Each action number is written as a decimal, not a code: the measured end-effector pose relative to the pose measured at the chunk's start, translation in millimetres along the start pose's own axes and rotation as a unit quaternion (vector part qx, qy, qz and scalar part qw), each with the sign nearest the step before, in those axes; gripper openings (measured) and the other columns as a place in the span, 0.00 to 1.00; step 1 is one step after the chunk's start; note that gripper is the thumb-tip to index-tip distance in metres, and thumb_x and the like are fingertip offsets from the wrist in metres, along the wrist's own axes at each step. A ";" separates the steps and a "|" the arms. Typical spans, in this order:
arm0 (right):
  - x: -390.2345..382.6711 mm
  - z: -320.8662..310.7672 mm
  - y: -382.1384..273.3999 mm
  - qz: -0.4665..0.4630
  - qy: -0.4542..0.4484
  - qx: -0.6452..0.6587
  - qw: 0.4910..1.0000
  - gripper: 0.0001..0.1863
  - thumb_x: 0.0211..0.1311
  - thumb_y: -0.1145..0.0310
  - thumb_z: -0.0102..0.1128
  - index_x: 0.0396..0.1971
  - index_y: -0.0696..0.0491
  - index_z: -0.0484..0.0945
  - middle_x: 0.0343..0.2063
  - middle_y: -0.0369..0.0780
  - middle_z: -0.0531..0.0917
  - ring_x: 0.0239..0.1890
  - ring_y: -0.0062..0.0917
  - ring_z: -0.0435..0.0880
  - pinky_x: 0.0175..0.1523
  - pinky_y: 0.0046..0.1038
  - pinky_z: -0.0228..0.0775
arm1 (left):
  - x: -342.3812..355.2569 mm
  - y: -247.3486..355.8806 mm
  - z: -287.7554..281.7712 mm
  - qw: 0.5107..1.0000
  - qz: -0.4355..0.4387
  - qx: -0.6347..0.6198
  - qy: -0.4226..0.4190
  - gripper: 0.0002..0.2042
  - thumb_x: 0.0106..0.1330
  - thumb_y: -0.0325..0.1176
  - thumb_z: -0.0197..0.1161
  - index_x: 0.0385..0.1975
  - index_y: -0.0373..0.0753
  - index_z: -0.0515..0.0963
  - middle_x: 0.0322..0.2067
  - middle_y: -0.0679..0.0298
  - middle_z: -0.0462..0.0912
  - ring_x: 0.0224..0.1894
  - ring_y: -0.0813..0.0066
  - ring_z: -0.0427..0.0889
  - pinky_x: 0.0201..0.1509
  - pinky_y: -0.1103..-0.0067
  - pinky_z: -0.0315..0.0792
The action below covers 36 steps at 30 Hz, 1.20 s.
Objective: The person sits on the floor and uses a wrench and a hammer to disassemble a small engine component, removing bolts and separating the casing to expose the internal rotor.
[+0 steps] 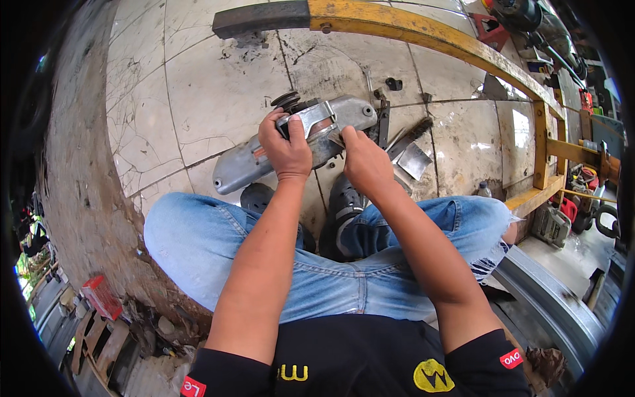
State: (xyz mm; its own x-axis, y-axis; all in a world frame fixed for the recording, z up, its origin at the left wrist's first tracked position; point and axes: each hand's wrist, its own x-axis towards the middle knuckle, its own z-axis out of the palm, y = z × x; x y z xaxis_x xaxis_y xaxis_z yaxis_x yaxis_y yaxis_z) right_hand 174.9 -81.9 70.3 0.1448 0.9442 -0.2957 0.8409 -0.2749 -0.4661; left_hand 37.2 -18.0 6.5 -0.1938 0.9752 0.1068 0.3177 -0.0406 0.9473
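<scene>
A long grey metal casing [238, 165] with rounded ends lies slantwise on the floor in front of my feet. Over its middle is a silver metal bracket [316, 117], with a black grooved wheel [286, 100] at its far left. My left hand [288, 149] grips the bracket's left side, thumb on top. My right hand [366, 161] is closed at the bracket's right edge, pinching a small thin piece whose kind I cannot make out. Whether the bracket is fixed to the casing is hidden by my hands.
Right of the casing lie a dark-bristled brush [415, 137], a flat metal plate [414, 161], a dark metal strip [383, 124] and a small black part [393, 84]. A yellow metal frame [423, 26] spans the far side and right. Steel channels [555, 298] lie at lower right.
</scene>
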 end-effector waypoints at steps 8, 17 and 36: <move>26.9 10.5 125.6 0.262 0.117 0.178 0.941 0.16 0.58 0.68 0.59 0.45 0.57 0.78 0.37 0.54 0.85 0.41 0.47 0.85 0.45 0.39 0.76 | 3.4 -0.1 -3.5 0.999 -0.030 -0.016 -0.007 0.13 0.65 0.37 0.59 0.41 0.32 0.72 0.48 0.51 0.75 0.51 0.55 0.72 0.60 0.66 0.64; 15.8 70.8 164.3 0.260 -0.289 0.027 0.921 0.24 0.54 0.66 0.54 0.51 0.58 0.79 0.53 0.52 0.79 0.56 0.43 0.79 0.60 0.35 0.71 | 0.5 -7.4 -2.8 0.997 -0.038 -0.065 -0.028 0.12 0.67 0.35 0.58 0.42 0.32 0.70 0.51 0.51 0.73 0.53 0.61 0.72 0.61 0.70 0.64; 56.2 73.3 174.5 0.472 0.019 -0.017 0.881 0.21 0.60 0.59 0.57 0.44 0.62 0.81 0.48 0.55 0.81 0.53 0.48 0.80 0.57 0.41 0.73 | 0.0 -0.2 -7.1 0.997 -0.047 -0.055 -0.031 0.13 0.67 0.35 0.56 0.44 0.31 0.70 0.53 0.51 0.73 0.55 0.60 0.70 0.64 0.68 0.61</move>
State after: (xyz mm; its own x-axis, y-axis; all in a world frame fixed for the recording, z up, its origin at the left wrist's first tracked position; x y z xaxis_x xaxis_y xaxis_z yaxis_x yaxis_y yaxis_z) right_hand 291.5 -90.1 -88.8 0.8046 0.3028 -0.5107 0.3513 -0.9362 -0.0016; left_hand 30.5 -19.6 8.5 -0.1582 0.9874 0.0002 0.1971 0.0314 0.9799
